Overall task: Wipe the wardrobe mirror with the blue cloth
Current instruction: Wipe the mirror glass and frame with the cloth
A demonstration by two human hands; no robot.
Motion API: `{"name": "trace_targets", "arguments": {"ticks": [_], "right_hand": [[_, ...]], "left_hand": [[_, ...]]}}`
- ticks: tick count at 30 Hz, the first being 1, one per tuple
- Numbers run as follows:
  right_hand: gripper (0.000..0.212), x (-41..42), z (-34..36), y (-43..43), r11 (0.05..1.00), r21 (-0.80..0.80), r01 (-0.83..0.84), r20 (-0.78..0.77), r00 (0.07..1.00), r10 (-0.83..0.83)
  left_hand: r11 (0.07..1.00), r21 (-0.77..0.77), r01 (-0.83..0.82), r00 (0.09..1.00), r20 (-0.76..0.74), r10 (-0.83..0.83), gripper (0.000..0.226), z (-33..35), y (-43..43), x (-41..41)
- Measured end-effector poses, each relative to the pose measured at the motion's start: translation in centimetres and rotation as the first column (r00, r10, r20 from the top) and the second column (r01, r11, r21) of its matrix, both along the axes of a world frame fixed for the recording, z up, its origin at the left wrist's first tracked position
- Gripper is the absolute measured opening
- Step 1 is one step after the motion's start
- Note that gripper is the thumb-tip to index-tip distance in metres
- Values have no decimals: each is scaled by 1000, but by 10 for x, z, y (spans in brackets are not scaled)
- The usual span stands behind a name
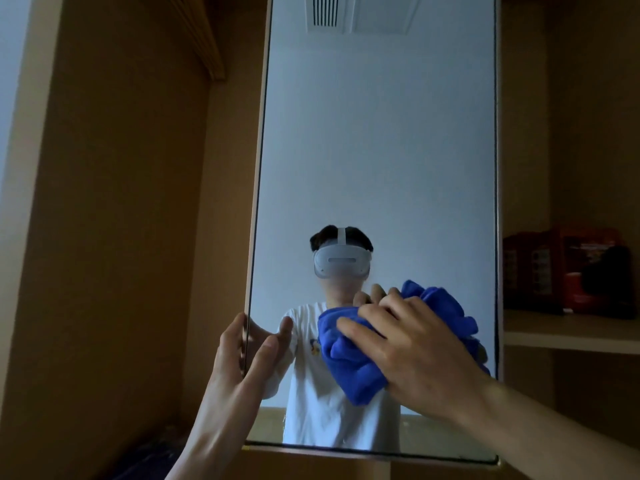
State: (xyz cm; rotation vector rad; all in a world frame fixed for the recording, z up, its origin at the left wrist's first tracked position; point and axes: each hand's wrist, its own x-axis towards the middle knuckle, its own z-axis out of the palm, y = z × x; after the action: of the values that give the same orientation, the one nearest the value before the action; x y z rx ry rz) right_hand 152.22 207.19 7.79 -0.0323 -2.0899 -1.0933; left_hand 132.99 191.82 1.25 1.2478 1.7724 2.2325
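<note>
Left hand (242, 355): pinches the left edge of the wardrobe mirror (381, 150) low down, thumb behind the edge, fingers nearly straight on the front glass. Right hand (415, 344): fingers spread, upper ones bent over the bunched blue cloth (349, 362), palm pressing it to the glass. The cloth sits on the mirror's lower right part, with folds sticking out above and left of the hand. The mirror hangs upright in a thin frame with brown wardrobe panels to its left. Reflected in it: a person in a white headset (341, 261) and white T-shirt (311, 393), and a ceiling vent (325, 10) at the top. A shelf (568, 334) right of the mirror holds red boxes (554, 271) with print too blurred to read.
</note>
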Motion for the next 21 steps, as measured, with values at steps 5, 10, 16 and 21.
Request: {"name": "trace_targets", "arguments": {"ticks": [5, 10, 16, 21], "right_hand": [[55, 5, 32, 1, 999, -41, -18, -52, 999, 16], [43, -7, 93, -5, 989, -148, 6, -296, 954, -50], [56, -10, 7, -3, 991, -126, -38, -165, 986, 17], [51, 5, -16, -5, 1000, -12, -9, 54, 999, 9]], "left_hand": [[1000, -18, -11, 1000, -27, 10, 84, -2, -3, 1], [1000, 0, -20, 999, -35, 20, 81, -3, -3, 1], [1000, -2, -24, 998, -57, 24, 82, -2, -4, 1], [998, -36, -47, 997, -69, 45, 79, -3, -4, 1]]}}
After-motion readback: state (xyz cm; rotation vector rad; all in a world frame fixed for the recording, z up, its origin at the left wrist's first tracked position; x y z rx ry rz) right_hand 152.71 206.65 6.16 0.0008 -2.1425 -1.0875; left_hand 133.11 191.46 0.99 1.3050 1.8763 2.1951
